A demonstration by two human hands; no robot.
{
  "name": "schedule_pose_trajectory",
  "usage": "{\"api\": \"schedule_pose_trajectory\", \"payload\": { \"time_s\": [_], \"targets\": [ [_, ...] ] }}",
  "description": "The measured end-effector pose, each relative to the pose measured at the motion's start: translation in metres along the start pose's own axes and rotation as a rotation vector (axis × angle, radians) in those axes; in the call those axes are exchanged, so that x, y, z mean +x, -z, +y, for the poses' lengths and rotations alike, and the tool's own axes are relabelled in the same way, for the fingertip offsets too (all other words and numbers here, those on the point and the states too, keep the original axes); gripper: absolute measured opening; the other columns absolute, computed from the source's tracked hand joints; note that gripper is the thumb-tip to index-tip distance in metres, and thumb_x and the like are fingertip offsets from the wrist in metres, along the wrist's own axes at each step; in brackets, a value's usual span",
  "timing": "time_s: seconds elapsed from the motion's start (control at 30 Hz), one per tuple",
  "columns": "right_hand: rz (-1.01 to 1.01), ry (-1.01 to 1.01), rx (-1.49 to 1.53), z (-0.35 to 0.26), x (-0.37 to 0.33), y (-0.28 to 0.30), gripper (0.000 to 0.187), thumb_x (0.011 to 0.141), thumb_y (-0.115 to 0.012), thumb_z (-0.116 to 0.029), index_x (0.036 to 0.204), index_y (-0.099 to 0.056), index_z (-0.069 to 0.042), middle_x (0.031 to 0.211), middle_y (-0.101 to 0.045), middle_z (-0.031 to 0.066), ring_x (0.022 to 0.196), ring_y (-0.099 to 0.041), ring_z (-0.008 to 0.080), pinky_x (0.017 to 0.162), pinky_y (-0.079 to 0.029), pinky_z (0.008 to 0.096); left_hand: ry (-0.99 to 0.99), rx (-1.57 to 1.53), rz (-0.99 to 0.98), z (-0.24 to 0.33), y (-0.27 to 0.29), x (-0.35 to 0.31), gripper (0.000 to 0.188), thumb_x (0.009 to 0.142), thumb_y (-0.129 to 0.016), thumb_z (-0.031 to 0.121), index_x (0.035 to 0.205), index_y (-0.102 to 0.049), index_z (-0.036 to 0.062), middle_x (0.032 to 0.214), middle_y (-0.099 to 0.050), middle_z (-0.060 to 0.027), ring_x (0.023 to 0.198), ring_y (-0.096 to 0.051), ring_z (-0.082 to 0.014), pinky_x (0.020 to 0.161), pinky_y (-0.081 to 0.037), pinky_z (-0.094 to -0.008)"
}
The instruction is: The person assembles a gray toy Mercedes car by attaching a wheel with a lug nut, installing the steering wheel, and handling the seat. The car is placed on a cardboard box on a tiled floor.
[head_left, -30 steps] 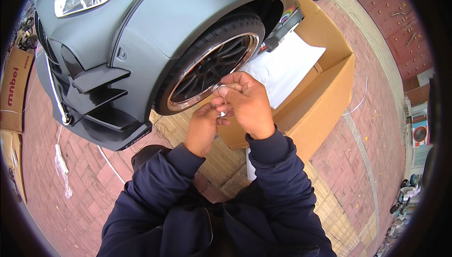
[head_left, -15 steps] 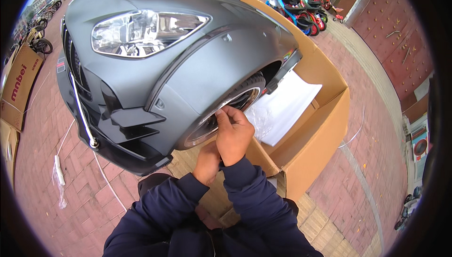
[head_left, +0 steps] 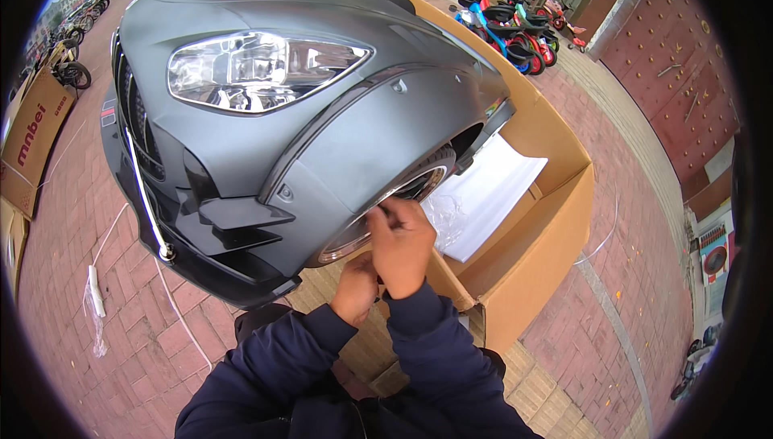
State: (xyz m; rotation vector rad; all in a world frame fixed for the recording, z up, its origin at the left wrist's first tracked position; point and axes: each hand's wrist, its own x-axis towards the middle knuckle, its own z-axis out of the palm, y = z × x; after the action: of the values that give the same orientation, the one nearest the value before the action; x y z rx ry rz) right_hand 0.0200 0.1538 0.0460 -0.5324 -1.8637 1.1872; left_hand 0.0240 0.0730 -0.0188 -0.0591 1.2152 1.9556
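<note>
A matt grey ride-on toy car [head_left: 338, 157] fills the upper middle, its front corner toward me. Against the chrome-rimmed wheel [head_left: 342, 243] under its fender is my right hand [head_left: 403, 250], thumb and forefinger pinched together. Whatever sits in that pinch is too small or hidden to make out. Just below and to its left, my left hand [head_left: 354, 291] is by the lower edge of the wheel. Its fingers are mostly hidden behind the right hand and the wheel. A clear headlight [head_left: 266, 71] shows above the fender.
The car stands by an open cardboard box [head_left: 531, 278] holding a white sheet [head_left: 491, 189] and clear plastic wrap [head_left: 448, 218]. A white strap [head_left: 173, 298] lies on the brick paving. Several children's tricycles [head_left: 515, 32] stand at the back right; another carton [head_left: 32, 133] is far left.
My right hand has turned slightly, its fingers curling in more at the wheel. The left hand stays just below it. The whole view has shifted a little, so the car appears lower.
</note>
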Motion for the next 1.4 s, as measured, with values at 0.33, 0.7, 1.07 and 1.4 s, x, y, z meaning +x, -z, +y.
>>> {"api": "schedule_pose_trajectory", "payload": {
  "time_s": [0.33,0.7,1.07,1.4],
  "targets": [
    [-0.137,-0.729,0.691,0.031,-0.006,0.060,0.017,0.099,-0.049,-0.001,0.114,-0.053,0.006,0.107,-0.063,0.0149,0.090,-0.065,0.0219,0.081,-0.057,0.0320,0.041,0.084,-0.016,0.003,-0.003,-0.001,0.027,0.101,-0.053,0.022,0.110,-0.064,-0.0008,0.099,-0.071,-0.0097,0.077,-0.063,-0.0140,0.069,-0.047,-0.0265],
    [-0.518,-0.556,0.767,0.030,0.001,0.061,0.041,0.103,-0.056,-0.026,0.127,-0.056,0.007,0.093,-0.064,0.0095,0.067,-0.064,0.0168,0.066,-0.056,0.0299,0.015,0.088,-0.008,0.002,-0.003,0.001,0.027,0.099,-0.049,0.017,0.108,-0.064,-0.0035,0.106,-0.068,-0.0102,0.086,-0.064,-0.0178,0.076,-0.052,-0.0297],
    [-0.406,-0.552,0.742,0.019,0.002,0.048,0.025,0.103,-0.055,-0.013,0.120,-0.060,0.004,0.100,-0.068,0.0115,0.080,-0.068,0.0168,0.073,-0.058,0.0302,0.010,0.067,-0.033,0.004,-0.005,0.000,0.025,0.099,-0.049,0.016,0.106,-0.065,-0.0009,0.106,-0.067,-0.0076,0.093,-0.064,-0.0162,0.076,-0.051,-0.0284],
    [-0.140,0.022,0.126,-0.001,-0.005,-0.001,0.015,0.094,-0.064,0.003,0.107,-0.065,0.009,0.092,-0.070,0.0114,0.070,-0.068,0.0136,0.063,-0.055,0.0248,-0.084,0.027,-0.001,0.000,-0.004,-0.002,0.022,0.097,-0.053,0.014,0.109,-0.064,-0.0012,0.100,-0.067,-0.0059,0.088,-0.063,-0.0122,0.072,-0.050,-0.0259]
  ]
}}
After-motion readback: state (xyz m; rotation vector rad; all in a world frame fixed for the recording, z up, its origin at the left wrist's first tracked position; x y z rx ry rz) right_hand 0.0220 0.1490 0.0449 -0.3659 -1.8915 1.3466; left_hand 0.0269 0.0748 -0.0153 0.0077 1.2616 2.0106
